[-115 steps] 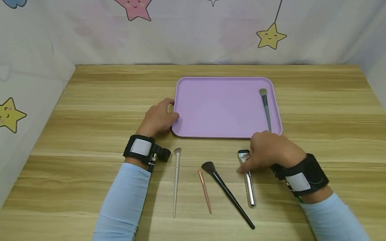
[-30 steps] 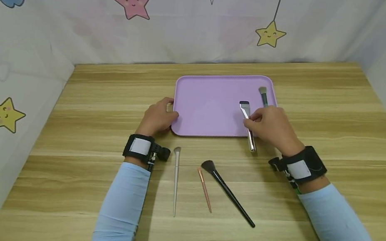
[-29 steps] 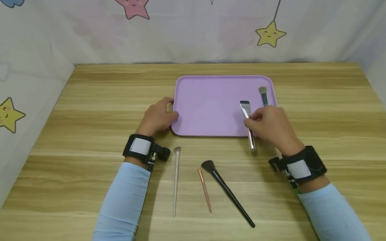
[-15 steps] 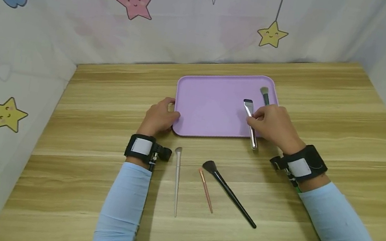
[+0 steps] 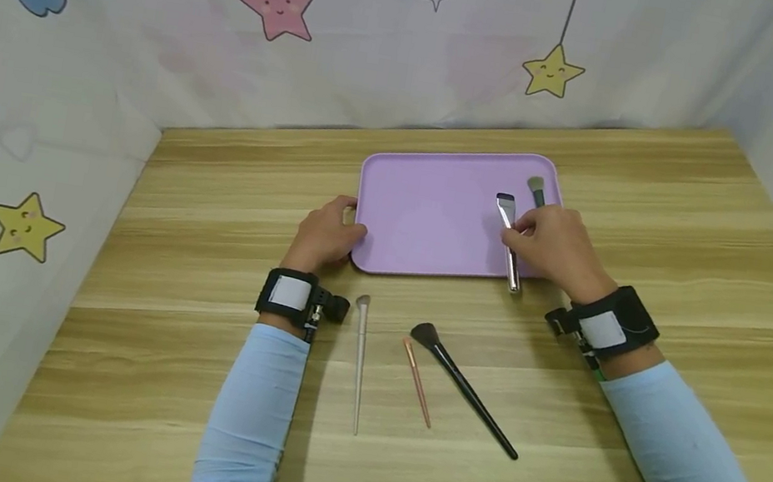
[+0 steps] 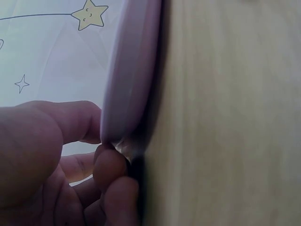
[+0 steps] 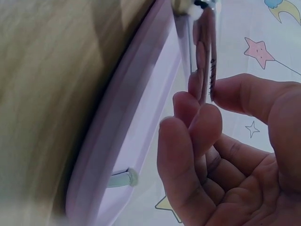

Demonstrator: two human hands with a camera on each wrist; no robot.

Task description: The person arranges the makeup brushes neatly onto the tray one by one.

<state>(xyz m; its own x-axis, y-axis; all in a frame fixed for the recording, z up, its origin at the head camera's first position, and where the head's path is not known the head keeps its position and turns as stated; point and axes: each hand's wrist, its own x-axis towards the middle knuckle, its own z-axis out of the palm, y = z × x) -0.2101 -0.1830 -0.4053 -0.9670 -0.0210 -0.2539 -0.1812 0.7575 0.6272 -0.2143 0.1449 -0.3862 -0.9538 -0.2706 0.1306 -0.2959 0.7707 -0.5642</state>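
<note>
Between thumb and fingers, my right hand [image 5: 558, 247] pinches a shiny silver makeup brush [image 5: 512, 268] with a flat dark tip. The brush slants over the right part of a lilac tray [image 5: 429, 214], its handle end past the near rim. A green-handled makeup brush [image 5: 535, 189] lies in the tray, partly hidden behind that hand. At the tray's left edge, my left hand [image 5: 324, 233] grips the rim; the left wrist view shows the thumb on top and curled fingers at the underside of the tray wall [image 6: 129, 75].
On the wooden table [image 5: 183, 377] in front of the tray lie a pale slim brush [image 5: 359, 367], a short copper-coloured brush [image 5: 418, 383] and a large black brush [image 5: 469, 389]. A white cloth backdrop [image 5: 351, 84] with printed stars stands behind the table.
My right hand has lifted the silver brush off the table and carried it over the tray's right side, lately drifting slightly farther in. My left hand stays at the tray's rim.
</note>
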